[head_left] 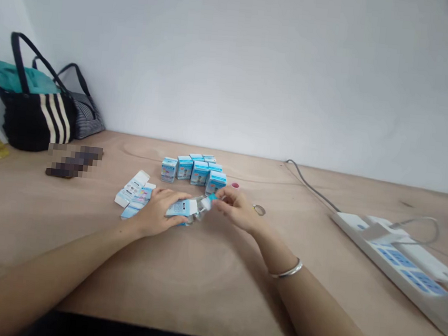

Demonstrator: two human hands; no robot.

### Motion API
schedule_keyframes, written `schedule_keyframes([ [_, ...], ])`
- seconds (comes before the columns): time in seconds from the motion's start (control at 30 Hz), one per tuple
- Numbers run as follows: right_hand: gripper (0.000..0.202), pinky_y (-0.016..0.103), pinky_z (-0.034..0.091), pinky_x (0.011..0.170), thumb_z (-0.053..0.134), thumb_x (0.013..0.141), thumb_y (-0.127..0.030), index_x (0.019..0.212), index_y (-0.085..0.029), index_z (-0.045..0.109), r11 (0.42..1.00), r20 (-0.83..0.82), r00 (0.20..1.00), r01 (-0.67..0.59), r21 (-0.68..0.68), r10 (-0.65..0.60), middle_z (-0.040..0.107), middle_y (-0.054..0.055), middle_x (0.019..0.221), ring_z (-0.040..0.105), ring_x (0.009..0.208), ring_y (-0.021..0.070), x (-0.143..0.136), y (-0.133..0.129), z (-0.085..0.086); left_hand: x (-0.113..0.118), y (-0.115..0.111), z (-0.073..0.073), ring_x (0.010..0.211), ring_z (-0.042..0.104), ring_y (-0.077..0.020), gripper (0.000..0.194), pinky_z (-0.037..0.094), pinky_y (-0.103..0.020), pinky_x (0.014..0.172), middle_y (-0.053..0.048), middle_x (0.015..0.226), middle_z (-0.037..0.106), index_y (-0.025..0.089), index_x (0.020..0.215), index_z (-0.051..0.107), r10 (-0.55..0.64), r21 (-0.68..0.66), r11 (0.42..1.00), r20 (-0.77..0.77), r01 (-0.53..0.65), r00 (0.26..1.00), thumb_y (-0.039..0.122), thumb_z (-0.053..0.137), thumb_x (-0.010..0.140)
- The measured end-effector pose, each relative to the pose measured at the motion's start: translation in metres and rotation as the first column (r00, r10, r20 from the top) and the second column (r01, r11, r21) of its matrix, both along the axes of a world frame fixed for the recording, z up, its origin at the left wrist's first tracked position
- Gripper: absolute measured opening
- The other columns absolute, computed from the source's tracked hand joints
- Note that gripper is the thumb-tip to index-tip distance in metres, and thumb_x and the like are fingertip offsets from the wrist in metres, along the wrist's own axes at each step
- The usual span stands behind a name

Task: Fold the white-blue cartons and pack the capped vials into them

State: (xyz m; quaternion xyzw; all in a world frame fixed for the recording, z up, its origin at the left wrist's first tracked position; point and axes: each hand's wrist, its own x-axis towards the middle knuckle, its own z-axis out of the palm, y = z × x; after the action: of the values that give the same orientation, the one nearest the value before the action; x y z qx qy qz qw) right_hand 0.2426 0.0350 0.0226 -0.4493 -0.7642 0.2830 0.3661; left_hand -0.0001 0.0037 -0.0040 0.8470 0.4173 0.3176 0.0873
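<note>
"At the desk [180, 296], what do the hands hold on my remote view?"

"I see the left hand [159, 212] gripping a carton [179, 208], the right hand [238, 210] pinching a blue-and-white piece [208, 202] at the carton's open end."

"And around them?"

"Blue boxes [199, 174] stand clustered just beyond; flat cartons [132, 188] lie beside the left hand, a pink ring [235, 185] near the right."

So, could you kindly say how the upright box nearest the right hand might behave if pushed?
The upright box would probably slide rather than roll, given its flat faces. Its cardboard look suggests it may dent if squeezed. Pushed away from the right hand, it might bump the boxes clustered behind it.
</note>
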Motion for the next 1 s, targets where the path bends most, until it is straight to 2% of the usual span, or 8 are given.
schedule_keyframes([
  [0.17,0.013,0.025,0.042,0.056,0.058,0.075,-0.03,0.073,-0.017,0.054,0.96,0.079,0.985,0.133,0.247,-0.157,0.053,0.002,0.08,0.049,0.058,0.0098,0.019,0.004,0.017,-0.003,0.003,-0.001,0.114,0.052,-0.025,0.046,0.035,-0.043,0.099,-0.006,0.12,0.059,0.025,0.12,0.051,-0.012,0.019,1.0,-0.011,0.012,1.0,0.043,0.06,0.079],
  [0.37,0.007,0.026,0.044,0.059,0.056,0.075,-0.023,0.079,-0.017,0.055,0.924,0.213,0.955,0.116,0.365,-0.204,0.054,0.005,0.083,0.051,0.057,0.011,0.015,0.012,-0.002,-0.013,0.003,-0.001,0.117,0.048,-0.0281,0.063,0.039,-0.043,0.099,-0.01,0.125,0.054,0.021,0.125,0.047,-0.001,0.006,1.0,-0.047,0.001,0.999,0.048,0.066,0.07],
  [0.5,0.021,0.027,0.043,0.06,0.056,0.077,-0.023,0.097,-0.016,0.055,0.858,0.232,0.919,0.176,0.483,-0.319,0.054,0.011,0.1,0.054,0.064,0.0134,0.004,0.003,-0.005,-0.018,0.002,0.0,0.116,0.049,-0.0289,0.066,0.04,-0.043,0.098,-0.011,0.124,0.054,0.021,0.128,0.044,0.014,-0.035,0.999,-0.07,-0.016,0.997,0.047,0.066,0.071],
  [0.57,0.017,0.026,0.04,0.059,0.056,0.079,-0.025,0.093,-0.017,0.058,0.856,0.322,0.904,0.086,0.51,-0.283,0.057,0.009,0.093,0.055,0.069,0.0153,-0.005,-0.007,-0.003,-0.02,0.002,0.001,0.115,0.05,-0.0285,0.065,0.041,-0.043,0.097,-0.01,0.124,0.054,0.021,0.128,0.044,0.007,-0.04,0.999,-0.07,-0.01,0.997,0.045,0.066,0.071],
  [0.67,0.013,0.022,0.034,0.055,0.058,0.08,-0.029,0.085,-0.018,0.062,0.908,0.51,0.86,-0.225,0.354,0.014,0.06,0.003,0.075,0.053,0.063,0.0125,-0.019,-0.021,-0.003,-0.022,0.001,0.003,0.112,0.052,-0.0278,0.063,0.042,-0.042,0.096,-0.009,0.124,0.055,0.022,0.127,0.045,0.002,-0.033,0.999,-0.058,-0.004,0.998,0.041,0.066,0.071],
  [0.73,0.013,0.021,0.031,0.051,0.06,0.079,-0.03,0.084,-0.018,0.064,0.915,0.556,0.82,-0.319,0.246,0.136,0.061,0.002,0.07,0.052,0.059,0.0109,-0.026,-0.025,-0.004,-0.024,0.0,0.003,0.111,0.053,-0.0274,0.061,0.042,-0.041,0.095,-0.009,0.123,0.056,0.022,0.126,0.046,0.007,-0.032,0.999,-0.056,-0.008,0.998,0.04,0.066,0.071],
  [0.87,0.006,0.022,0.029,0.048,0.059,0.075,-0.021,0.072,-0.018,0.064,0.944,0.602,0.772,-0.318,0.089,0.204,0.062,0.0,0.065,0.05,0.053,0.0094,-0.023,-0.024,0.001,-0.023,0.0,0.002,0.11,0.055,-0.0264,0.057,0.043,-0.04,0.094,-0.006,0.122,0.058,0.024,0.126,0.047,0.021,-0.025,0.999,-0.066,-0.022,0.998,0.039,0.064,0.073],
  [1.0,0.017,0.022,0.027,0.045,0.059,0.066,-0.014,0.051,-0.018,0.053,0.988,0.704,0.7,-0.152,-0.012,0.116,0.055,-0.002,0.052,0.046,0.046,0.0092,0.005,-0.02,0.012,-0.018,0.006,-0.002,0.11,0.055,-0.0238,0.049,0.044,-0.04,0.095,-0.005,0.12,0.06,0.024,0.123,0.05,-0.019,0.069,0.997,-0.055,0.022,0.998,0.035,0.063,0.077],
])
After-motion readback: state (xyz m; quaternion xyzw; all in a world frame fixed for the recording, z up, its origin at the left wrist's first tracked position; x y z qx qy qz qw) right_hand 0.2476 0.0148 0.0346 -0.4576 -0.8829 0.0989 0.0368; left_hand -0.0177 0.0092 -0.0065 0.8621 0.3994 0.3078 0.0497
